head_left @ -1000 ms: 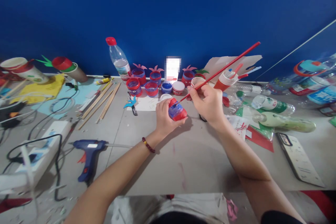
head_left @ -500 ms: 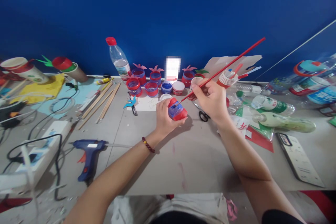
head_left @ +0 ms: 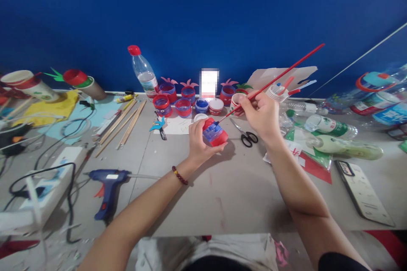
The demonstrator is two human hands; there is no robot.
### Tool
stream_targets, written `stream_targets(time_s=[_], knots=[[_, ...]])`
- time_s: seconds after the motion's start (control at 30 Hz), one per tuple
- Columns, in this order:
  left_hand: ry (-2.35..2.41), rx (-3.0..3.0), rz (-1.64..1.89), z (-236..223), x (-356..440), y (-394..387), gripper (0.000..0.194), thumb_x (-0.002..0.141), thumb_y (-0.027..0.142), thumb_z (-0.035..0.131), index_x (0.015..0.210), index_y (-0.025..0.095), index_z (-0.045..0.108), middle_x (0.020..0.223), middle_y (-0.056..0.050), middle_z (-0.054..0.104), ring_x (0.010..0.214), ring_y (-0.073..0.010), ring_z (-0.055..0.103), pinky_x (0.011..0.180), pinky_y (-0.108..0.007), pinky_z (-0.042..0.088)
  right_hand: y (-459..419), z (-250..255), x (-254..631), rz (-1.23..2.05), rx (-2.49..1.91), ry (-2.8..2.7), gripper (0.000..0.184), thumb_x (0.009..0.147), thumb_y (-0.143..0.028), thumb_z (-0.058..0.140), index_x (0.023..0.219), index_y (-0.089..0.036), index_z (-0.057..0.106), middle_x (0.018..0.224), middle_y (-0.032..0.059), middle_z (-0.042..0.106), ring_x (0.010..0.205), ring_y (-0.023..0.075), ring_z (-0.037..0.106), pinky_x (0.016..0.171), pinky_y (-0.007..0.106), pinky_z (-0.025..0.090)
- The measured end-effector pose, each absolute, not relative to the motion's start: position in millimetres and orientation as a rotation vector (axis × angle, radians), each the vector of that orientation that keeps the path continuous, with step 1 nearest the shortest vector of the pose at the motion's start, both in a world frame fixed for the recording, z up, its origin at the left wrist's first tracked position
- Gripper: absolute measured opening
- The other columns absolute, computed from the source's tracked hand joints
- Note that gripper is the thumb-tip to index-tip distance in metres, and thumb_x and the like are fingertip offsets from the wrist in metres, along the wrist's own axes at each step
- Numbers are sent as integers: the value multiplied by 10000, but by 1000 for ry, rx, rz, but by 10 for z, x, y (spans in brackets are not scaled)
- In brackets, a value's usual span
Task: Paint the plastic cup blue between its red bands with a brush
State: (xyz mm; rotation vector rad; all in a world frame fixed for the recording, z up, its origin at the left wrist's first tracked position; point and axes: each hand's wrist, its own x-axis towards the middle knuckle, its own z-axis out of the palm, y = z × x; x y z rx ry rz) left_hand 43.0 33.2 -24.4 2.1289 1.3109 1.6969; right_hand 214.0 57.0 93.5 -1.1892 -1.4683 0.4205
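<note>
My left hand (head_left: pixel 199 142) grips a small cup-like piece (head_left: pixel 215 132) painted red and blue, held tilted above the table between thumb and fingers. In my right hand (head_left: pixel 261 115) is a long red paintbrush (head_left: pixel 286 71), its dark tip touching the blue band of the piece. Just behind stand an open jar of blue paint (head_left: pixel 202 106) and a white-lidded jar (head_left: pixel 216 106). Several red and blue painted cups (head_left: pixel 162 106) are grouped along the wall, some topped with pink leaf shapes. Scissors (head_left: pixel 249 138) lie under my right hand.
A glue gun (head_left: pixel 110 186), a power strip (head_left: pixel 52 182) and cables occupy the left side. Wooden sticks (head_left: pixel 129 129) and a clear bottle with a red cap (head_left: pixel 143 72) stand farther back. Plastic bottles (head_left: pixel 332 128) and a phone (head_left: pixel 364 192) lie at right.
My right hand and the paintbrush have shifted slightly right, uncovering more of the scissors. The brush tip has moved a little up and right along the piece, which has turned slightly.
</note>
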Motion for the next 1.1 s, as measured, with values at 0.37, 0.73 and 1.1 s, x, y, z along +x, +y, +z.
stream_targets(time_s=[0.37, 0.73, 1.1], knots=[[1324, 2170, 1684, -257, 442, 334, 878, 649, 664, 754, 1323, 231, 396, 1199, -121, 580, 1077, -293, 566, 946, -484, 462, 408, 941, 2066, 157, -1225, -1647, 220, 895, -338, 601, 719, -207, 577, 694, 32, 692, 580, 165, 669, 547, 300, 549], [1295, 2173, 1699, -257, 443, 347, 872, 661, 693, 728, 1320, 214, 419, 1191, -126, 590, 1081, -293, 570, 925, -472, 473, 159, 1081, 1887, 50, -1197, -1738, 217, 889, -277, 605, 683, -218, 574, 642, -1, 687, 491, 128, 601, 471, 275, 467], [1302, 2168, 1713, -223, 450, 340, 853, 635, 655, 764, 1285, 213, 432, 1157, -108, 595, 1045, -282, 578, 899, -454, 480, 274, 988, 1919, 308, -1162, -1666, 212, 890, -322, 597, 719, -198, 578, 659, 11, 671, 547, 141, 643, 519, 273, 532]])
